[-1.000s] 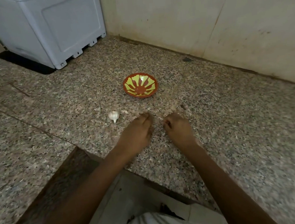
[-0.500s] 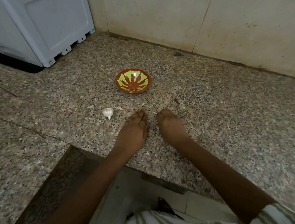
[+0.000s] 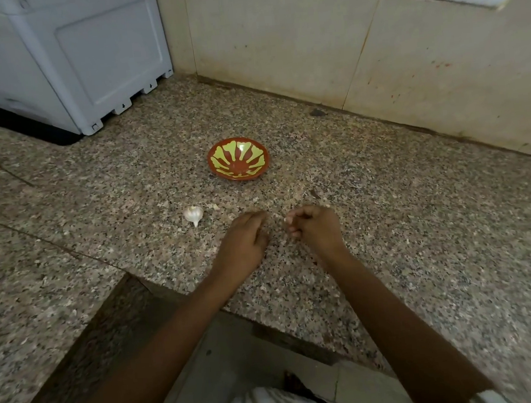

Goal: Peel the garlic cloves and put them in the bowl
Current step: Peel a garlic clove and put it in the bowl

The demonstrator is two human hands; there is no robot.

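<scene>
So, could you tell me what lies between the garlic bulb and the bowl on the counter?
In the head view, only a small pale scrap lies near the garlic bulb; otherwise bare speckled counter runs to the bowl.

Bare speckled granite counter (image 3: pixel 405 237) lies open to the right and between the two hands and the bowl (image 3: pixel 238 158); a garlic bulb (image 3: pixel 193 214) sits just left of the left hand (image 3: pixel 245 240); the right hand (image 3: pixel 316 225) hovers beside it, a narrow gap between; a white appliance (image 3: pixel 84 56) blocks the far left corner; the tiled wall (image 3: pixel 374 63) closes the far side.
</scene>
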